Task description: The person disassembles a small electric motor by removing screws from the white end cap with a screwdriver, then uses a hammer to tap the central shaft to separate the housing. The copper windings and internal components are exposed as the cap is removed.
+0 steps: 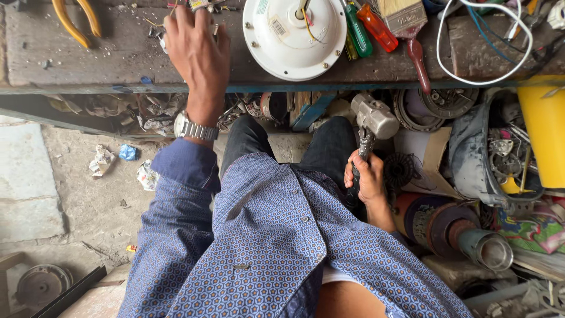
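Right hand [368, 179] grips hammer [371, 132], handle upright (head topmost)

The left hand [197, 50] is stretched far forward, palm down, fingers spread and bent (a watch sits on the wrist). The right hand [366, 179] stays near the body, fingers closed in a fist, arm bent.

A cluttered workbench with odds and ends beneath it

A white round fan housing [294, 36] lies on the wooden bench [88, 56], beside green and orange screwdrivers [368, 28], a paintbrush [409, 32] and a looped white cable [488, 44]. Yellow-handled pliers [75, 20] lie far left. Under the bench stand a yellow container [544, 132] and what may be a metal motor part [471, 238]. Crumpled paper [103, 160] lies on the floor.
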